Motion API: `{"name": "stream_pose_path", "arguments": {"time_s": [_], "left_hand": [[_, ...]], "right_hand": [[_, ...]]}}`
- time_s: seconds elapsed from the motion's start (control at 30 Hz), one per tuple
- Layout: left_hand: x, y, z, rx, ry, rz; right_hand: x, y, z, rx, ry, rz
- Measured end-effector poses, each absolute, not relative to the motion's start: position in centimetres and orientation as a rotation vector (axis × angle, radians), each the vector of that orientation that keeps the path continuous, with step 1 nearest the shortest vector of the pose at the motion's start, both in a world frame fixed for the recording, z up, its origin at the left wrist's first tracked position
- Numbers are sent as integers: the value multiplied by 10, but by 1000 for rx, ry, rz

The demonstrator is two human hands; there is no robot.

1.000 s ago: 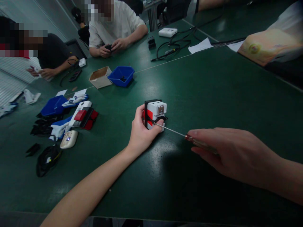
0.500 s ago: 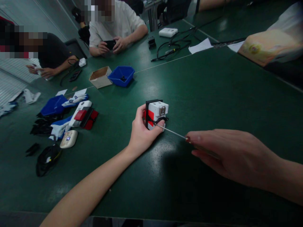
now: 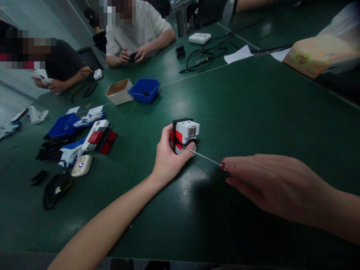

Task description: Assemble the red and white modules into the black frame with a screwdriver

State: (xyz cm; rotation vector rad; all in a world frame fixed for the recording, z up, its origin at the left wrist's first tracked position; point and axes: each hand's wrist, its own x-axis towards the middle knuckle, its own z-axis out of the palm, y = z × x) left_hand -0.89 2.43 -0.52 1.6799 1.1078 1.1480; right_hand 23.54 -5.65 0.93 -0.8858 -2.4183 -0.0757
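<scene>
My left hand (image 3: pixel 170 161) is wrapped round a white and red device (image 3: pixel 187 131) with a black frame, near the middle of the green table (image 3: pixel 253 120). The thumb lies on the device's near side, beside a small black bracket. From the right, my right hand (image 3: pixel 275 183) holds a screwdriver (image 3: pixel 206 158) with its fingers closed about the handle, which is mostly hidden under them. The thin metal shaft points left, and its tip meets the black bracket close to my left thumb.
Beyond the device stand a cardboard box (image 3: pixel 120 92) and a blue bin (image 3: pixel 144 90) with small black parts. Gloves, a blue tray (image 3: pixel 64 125), a white and red device (image 3: pixel 97 135) and a coiled cable (image 3: pixel 57 189) lie left. Two people sit across the table; cables lie at the back.
My right hand and the screwdriver have shifted very slightly left. The person across has tilted or lowered the dark object in their hands. My left hand keeps its hold.
</scene>
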Motion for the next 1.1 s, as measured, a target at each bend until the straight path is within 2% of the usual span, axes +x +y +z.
{"name": "stream_pose_path", "arguments": {"time_s": [0.33, 0.57, 0.77, 0.97, 1.1], "left_hand": [[-9, 23, -4, 1706, 1108, 1151], [-9, 24, -4, 1700, 1109, 1155], [-10, 23, -6, 1720, 1099, 1157], [-9, 24, -6, 1708, 1086, 1167], [-10, 24, -6, 1727, 1098, 1151]], "right_hand": [[235, -54, 19, -1033, -2346, -137], [236, -58, 6, -912, -2400, -28], [238, -56, 13, -1027, -2314, -120], [238, -58, 7, -983, -2388, 22], [238, -60, 6, -1000, -2374, -43]]}}
